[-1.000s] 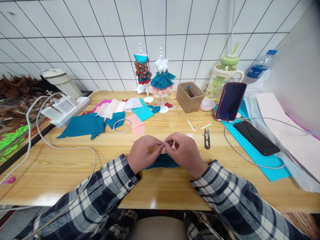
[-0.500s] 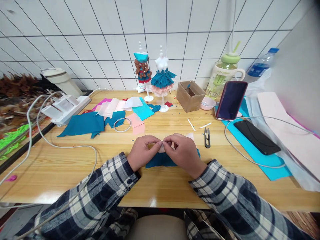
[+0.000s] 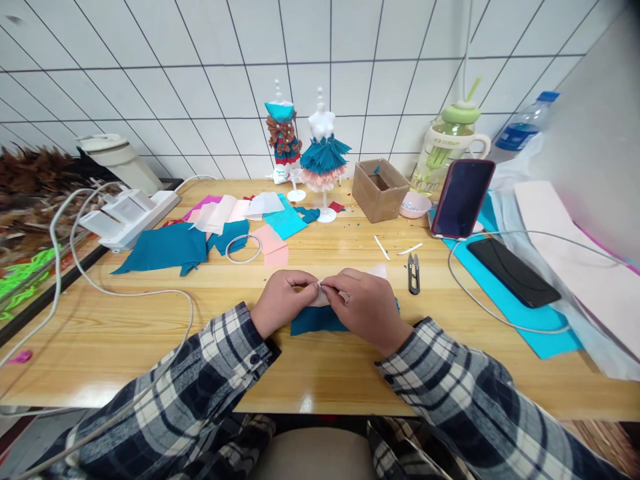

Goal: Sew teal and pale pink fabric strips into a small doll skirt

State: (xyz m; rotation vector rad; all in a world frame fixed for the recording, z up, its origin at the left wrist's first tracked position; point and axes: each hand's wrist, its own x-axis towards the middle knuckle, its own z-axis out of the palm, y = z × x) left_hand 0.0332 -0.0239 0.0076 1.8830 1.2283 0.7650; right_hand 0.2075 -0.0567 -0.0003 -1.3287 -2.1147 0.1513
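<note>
Near the front middle of the table, my left hand [image 3: 287,300] and my right hand [image 3: 365,307] meet with thumbs and forefingers closed in a pinch. Between the fingertips is a pale pink piece of crepe paper [image 3: 319,300], bunched to a small whitish tip. Its other end [image 3: 379,270] shows behind my right hand. Under both hands lies a teal piece of crepe paper [image 3: 316,321], partly covered by my right hand. To the right of my right hand lie black thread snips [image 3: 413,275], apart from it.
Two dress-form stands [image 3: 323,160] wear paper outfits at the back, beside a cardboard box [image 3: 380,193]. Teal sheets [image 3: 163,247], pink pieces [image 3: 273,247] and a ring [image 3: 229,250] lie left. A propped phone [image 3: 463,200], flat phone [image 3: 515,273] and cable [image 3: 453,270] are right.
The pinching fingertips have shifted slightly left, and a small whitish tip of the pale pink paper now shows between them. The things on the table stay where they were.
</note>
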